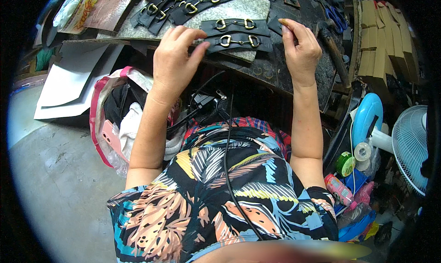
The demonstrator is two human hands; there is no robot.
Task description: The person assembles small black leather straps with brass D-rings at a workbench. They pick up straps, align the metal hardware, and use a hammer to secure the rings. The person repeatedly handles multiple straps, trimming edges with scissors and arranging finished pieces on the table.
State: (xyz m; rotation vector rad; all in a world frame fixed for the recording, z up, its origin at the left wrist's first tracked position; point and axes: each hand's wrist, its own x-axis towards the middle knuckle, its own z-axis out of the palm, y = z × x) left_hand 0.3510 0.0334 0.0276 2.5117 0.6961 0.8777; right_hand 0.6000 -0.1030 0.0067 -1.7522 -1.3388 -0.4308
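Two black leather-like straps with gold horsebit buckles lie one behind the other on a pale stone slab (244, 56): a nearer strap (265, 44) and a farther strap (262, 32). My left hand (178, 56) is at their left ends, fingers curved, with a gap between thumb and forefinger and nothing visible in it. To the right of the straps, my right hand (301, 49) pinches at the edge of a small dark leather-like piece (274, 26); its fingertips partly hide that piece. More horsebit straps (202, 5) lie overlapped farther back on the slab.
Blue-handled scissors (337, 18) and a dark bar (334, 49) lie right on the bench. Tan stacked pieces (374, 42) stand beyond. A white fan (410, 148) is at far right. Left of me are a pink-rimmed basket (96, 118) and white sheets (66, 86).
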